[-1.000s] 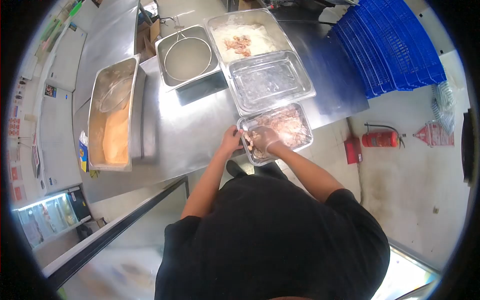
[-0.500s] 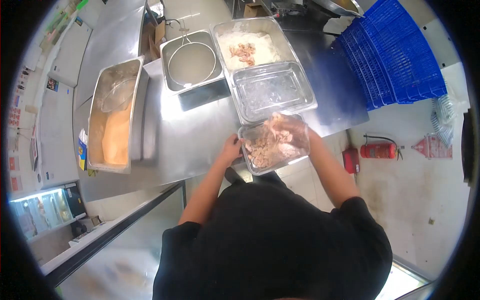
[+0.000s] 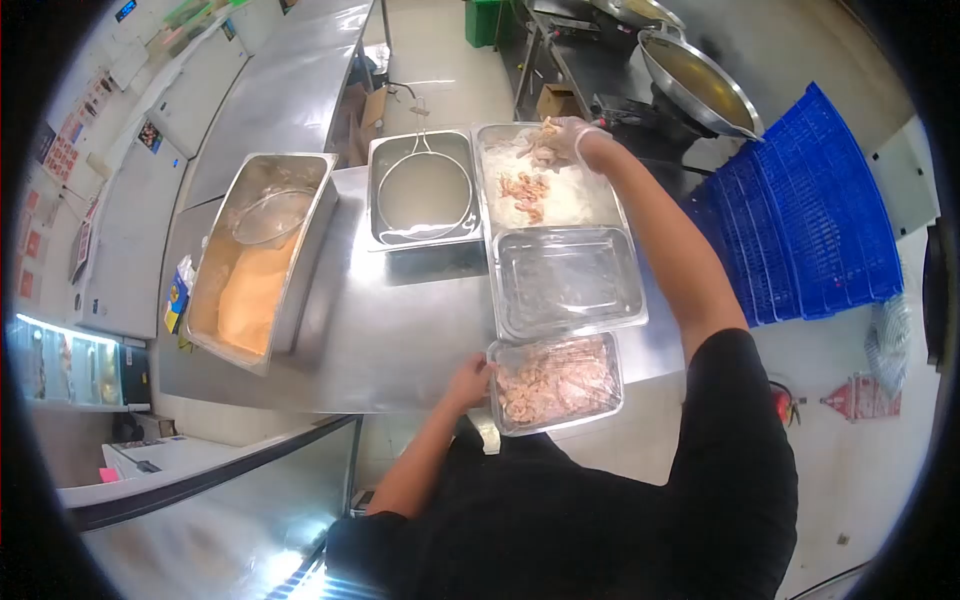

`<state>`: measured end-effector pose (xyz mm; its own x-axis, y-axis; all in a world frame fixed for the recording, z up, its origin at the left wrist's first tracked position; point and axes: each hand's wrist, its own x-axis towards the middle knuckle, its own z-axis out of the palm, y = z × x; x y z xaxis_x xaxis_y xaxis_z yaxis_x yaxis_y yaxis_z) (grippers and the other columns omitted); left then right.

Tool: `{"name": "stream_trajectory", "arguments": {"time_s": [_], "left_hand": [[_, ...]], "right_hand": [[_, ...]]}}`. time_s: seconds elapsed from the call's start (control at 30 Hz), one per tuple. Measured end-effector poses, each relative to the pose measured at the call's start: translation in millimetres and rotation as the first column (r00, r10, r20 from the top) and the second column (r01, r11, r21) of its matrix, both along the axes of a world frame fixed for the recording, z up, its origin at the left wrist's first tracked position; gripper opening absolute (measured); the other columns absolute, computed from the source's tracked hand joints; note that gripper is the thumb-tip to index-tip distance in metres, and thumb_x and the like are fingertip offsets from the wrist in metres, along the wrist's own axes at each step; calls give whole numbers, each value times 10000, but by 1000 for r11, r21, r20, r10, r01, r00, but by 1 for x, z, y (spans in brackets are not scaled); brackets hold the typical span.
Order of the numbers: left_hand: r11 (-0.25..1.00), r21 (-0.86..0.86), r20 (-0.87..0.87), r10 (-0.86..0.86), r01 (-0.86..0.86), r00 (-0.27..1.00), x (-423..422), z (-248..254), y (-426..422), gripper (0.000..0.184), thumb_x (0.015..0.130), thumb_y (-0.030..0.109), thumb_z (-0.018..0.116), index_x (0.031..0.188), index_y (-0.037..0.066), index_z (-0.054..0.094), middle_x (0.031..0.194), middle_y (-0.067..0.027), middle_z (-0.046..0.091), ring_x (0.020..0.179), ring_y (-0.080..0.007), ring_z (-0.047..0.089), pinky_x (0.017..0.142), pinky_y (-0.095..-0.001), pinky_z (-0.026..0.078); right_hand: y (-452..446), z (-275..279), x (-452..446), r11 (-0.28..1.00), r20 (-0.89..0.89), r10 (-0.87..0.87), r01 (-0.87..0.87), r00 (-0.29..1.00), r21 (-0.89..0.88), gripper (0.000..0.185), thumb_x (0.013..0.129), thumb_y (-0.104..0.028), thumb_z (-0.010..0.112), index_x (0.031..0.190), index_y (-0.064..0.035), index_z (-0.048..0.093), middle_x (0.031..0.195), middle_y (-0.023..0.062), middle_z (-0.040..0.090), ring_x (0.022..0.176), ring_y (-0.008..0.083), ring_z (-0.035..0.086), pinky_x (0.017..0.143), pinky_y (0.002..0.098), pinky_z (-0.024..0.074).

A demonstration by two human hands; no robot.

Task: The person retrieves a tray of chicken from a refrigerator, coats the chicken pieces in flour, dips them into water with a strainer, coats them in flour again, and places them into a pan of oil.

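Observation:
My left hand (image 3: 470,382) is closed on the left rim of a clear tray (image 3: 612,408) of raw meat pieces (image 3: 558,382) at the table's front edge. At the far end of a deep metal pan, my gloved right hand (image 3: 572,143) has meat pieces in its fingers, over white flour (image 3: 570,200). A small pile of meat strips (image 3: 525,195) lies on the flour nearer to me. Between the two, an empty clear tray (image 3: 570,280) rests on the front part of the metal pan.
A metal pan with a round strainer (image 3: 425,193) and clouded liquid stands left of the flour. Farther left is a deep pan (image 3: 318,200) of orange powder (image 3: 255,295). Blue crates (image 3: 810,220) stack at the right. A large wok (image 3: 700,80) sits at the back right.
My right hand has gone from the meat tray up and away to the far end of the flour pan, carrying meat. My left hand stays at the tray's rim. The view has tilted up.

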<state>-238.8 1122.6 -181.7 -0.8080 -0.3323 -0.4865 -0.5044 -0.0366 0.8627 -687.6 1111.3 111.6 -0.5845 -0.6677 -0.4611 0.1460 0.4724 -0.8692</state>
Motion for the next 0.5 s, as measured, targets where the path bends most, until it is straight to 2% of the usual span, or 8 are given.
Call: {"name": "stream_trajectory", "arguments": {"time_s": [0.03, 0.07, 0.1, 0.2, 0.3, 0.4, 0.5], "left_hand": [[1000, 23, -4, 17, -17, 1000, 1, 15, 0, 268, 995, 260, 563, 998, -7, 535, 936, -102, 603, 824, -178, 598, 711, -376, 576], [998, 48, -9, 33, -32, 999, 1, 29, 3, 282, 994, 269, 566, 995, -10, 532, 933, -111, 604, 834, -188, 600, 713, -378, 577], [996, 73, -17, 47, -46, 999, 0, 39, 4, 296, 993, 279, 569, 992, -14, 529, 930, -119, 605, 844, -197, 602, 714, -379, 577], [947, -320, -39, -23, 10, 999, 2, 6, 7, 356, 988, 316, 575, 1098, -23, 554, 998, -163, 633, 943, -259, 632, 795, -394, 565], [980, -180, 10, 82, -79, 997, 3, 7, 16, 443, 981, 343, 579, 1219, -31, 557, 1079, -219, 649, 1041, -305, 633, 873, -396, 527], [962, -272, 47, 49, -35, 998, 5, -1, 14, 501, 980, 342, 579, 1294, -46, 532, 1152, -240, 643, 1097, -306, 629, 925, -393, 502], [937, -343, -5, 73, -71, 997, 5, -12, 17, 494, 981, 331, 578, 1277, -62, 530, 1153, -241, 646, 1064, -312, 640, 901, -409, 511]], "right_hand": [[-8, -6, -14, 968, -285, 177, -114, 942, 225, 378, 856, -158, 746, 1212, -85, 646, 1072, 113, 694, 943, 206, 679, 812, 353, 550], [-16, -13, -27, 871, -513, 394, -131, 763, 474, 379, 849, -145, 746, 1218, -116, 662, 1105, 112, 697, 965, 226, 682, 839, 382, 547], [-22, -22, -37, 797, -608, 508, -65, 611, 600, 387, 842, -133, 746, 1223, -147, 678, 1138, 112, 700, 986, 246, 684, 866, 410, 543], [-31, -49, -62, 852, -806, 442, 94, 394, 514, 423, 813, -91, 727, 1231, -116, 666, 1225, 156, 668, 1032, 288, 680, 888, 398, 536], [-28, -67, -87, 773, -749, 595, 45, 291, 632, 403, 799, -65, 709, 1199, -105, 677, 1223, 178, 661, 1086, 340, 656, 888, 392, 528], [-42, -108, -142, 473, -464, 880, -101, 102, 875, 378, 802, -150, 732, 1174, -112, 676, 1194, 173, 658, 1106, 346, 635, 931, 406, 512], [6, -33, -62, 854, -828, 515, -57, 223, 516, 406, 793, -79, 711, 1194, -112, 657, 1183, 165, 658, 1126, 340, 623, 940, 405, 506]]}}
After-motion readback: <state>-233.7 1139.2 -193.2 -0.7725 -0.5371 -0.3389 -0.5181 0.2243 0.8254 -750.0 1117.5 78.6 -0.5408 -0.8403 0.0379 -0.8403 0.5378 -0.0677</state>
